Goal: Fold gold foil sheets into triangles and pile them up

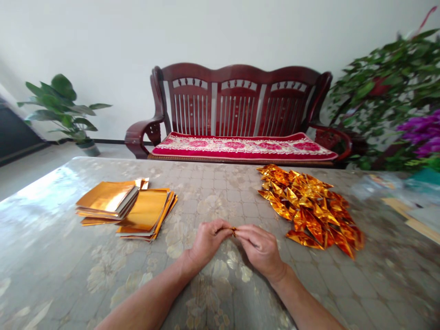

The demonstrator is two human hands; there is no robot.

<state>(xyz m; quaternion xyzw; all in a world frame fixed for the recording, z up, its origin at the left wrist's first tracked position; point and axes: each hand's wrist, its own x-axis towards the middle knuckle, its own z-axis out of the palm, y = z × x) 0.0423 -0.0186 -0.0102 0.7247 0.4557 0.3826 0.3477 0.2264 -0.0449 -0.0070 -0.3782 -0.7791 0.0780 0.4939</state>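
Note:
My left hand (207,241) and my right hand (260,250) meet over the middle of the table, fingers pinched together on a small piece of gold foil paper (234,230). Only a sliver of the paper shows between the fingertips. To the left lie stacks of flat gold foil sheets (128,207). To the right lies a pile of folded gold foil pieces (310,207).
The table (68,256) has a glossy floral cover. Behind it stands a dark red wooden bench (240,107) with a red patterned cushion. A potted plant (65,110) stands on the floor at left; leafy plants with purple flowers (405,105) fill the right. Some papers (412,206) lie at the table's right edge.

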